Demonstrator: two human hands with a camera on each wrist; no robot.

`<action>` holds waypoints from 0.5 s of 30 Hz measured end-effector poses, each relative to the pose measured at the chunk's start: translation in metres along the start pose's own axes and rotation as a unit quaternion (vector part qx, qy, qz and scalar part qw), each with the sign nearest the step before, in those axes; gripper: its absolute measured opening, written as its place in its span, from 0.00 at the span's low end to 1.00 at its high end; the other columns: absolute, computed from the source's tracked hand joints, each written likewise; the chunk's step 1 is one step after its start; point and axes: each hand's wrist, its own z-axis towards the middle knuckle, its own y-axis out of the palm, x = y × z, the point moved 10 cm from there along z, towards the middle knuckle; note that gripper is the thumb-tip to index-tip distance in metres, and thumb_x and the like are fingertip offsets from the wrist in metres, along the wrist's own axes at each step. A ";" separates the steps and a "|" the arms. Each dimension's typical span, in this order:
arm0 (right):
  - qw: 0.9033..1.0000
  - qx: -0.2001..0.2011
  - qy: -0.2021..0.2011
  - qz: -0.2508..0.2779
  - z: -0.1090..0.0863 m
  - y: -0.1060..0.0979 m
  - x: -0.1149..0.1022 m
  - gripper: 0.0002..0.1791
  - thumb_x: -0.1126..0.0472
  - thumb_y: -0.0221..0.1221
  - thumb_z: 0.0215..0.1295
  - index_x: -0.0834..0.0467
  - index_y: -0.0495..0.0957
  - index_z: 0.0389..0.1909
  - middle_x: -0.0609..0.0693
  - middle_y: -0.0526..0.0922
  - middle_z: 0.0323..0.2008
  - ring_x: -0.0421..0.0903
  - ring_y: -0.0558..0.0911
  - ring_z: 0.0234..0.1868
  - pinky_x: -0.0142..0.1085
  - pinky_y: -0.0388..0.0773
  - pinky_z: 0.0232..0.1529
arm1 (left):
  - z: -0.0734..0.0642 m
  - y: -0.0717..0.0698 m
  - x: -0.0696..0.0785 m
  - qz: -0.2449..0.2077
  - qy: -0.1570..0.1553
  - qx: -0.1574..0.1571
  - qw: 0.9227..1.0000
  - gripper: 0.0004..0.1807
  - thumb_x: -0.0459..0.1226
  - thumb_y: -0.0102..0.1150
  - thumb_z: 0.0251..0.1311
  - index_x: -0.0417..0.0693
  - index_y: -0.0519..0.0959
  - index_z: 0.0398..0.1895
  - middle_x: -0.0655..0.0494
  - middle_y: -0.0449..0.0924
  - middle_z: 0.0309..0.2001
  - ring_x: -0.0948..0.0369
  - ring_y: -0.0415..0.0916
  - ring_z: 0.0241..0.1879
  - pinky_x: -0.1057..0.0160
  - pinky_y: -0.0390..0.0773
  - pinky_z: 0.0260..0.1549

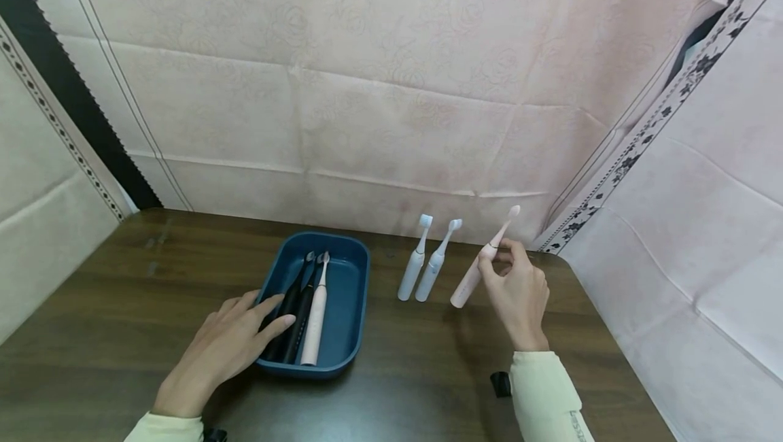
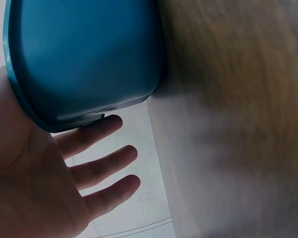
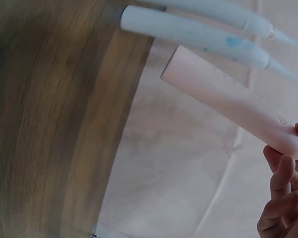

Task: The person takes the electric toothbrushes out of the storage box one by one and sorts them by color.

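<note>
My right hand (image 1: 518, 292) pinches a pink electric toothbrush (image 1: 467, 284) near the top of its handle. The brush leans with its head up to the right; in the right wrist view the handle (image 3: 223, 96) slants, its flat base uncovered. Just left of it, two light blue electric toothbrushes (image 1: 412, 273) (image 1: 431, 273) stand side by side, heads up. My left hand (image 1: 223, 343) rests over the left rim of a blue tray (image 1: 347, 319), fingers spread and loosely straight. Inside the tray lie a white electric toothbrush (image 1: 315, 323) and black ones (image 1: 300, 325), partly covered by that hand.
Everything stands on a dark brown wooden table (image 1: 397, 387). A pale patterned cloth (image 1: 367, 122) hangs right behind the table's back edge, with white cloth sides (image 1: 697, 224) to the right and left.
</note>
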 end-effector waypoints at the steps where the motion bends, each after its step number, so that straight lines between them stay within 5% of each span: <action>1: 1.000 0.001 0.002 -0.003 0.001 0.001 0.003 0.16 0.58 0.66 0.64 0.60 0.81 0.50 0.54 0.90 0.34 0.46 0.81 0.20 0.41 0.70 0.19 | 0.000 0.000 0.000 0.000 0.000 0.000 1.000 0.43 0.68 0.38 0.72 0.44 0.72 0.71 0.26 0.65 0.68 0.27 0.61 0.64 0.22 0.62 0.54; 15: 1.000 -0.007 0.021 -0.009 0.006 0.026 0.019 0.15 0.57 0.65 0.65 0.59 0.80 0.50 0.54 0.90 0.37 0.48 0.80 0.21 0.41 0.68 0.18 | 0.001 0.002 -0.001 -0.001 -0.002 -0.002 1.000 0.44 0.69 0.37 0.71 0.45 0.72 0.72 0.26 0.64 0.69 0.27 0.60 0.65 0.22 0.61 0.55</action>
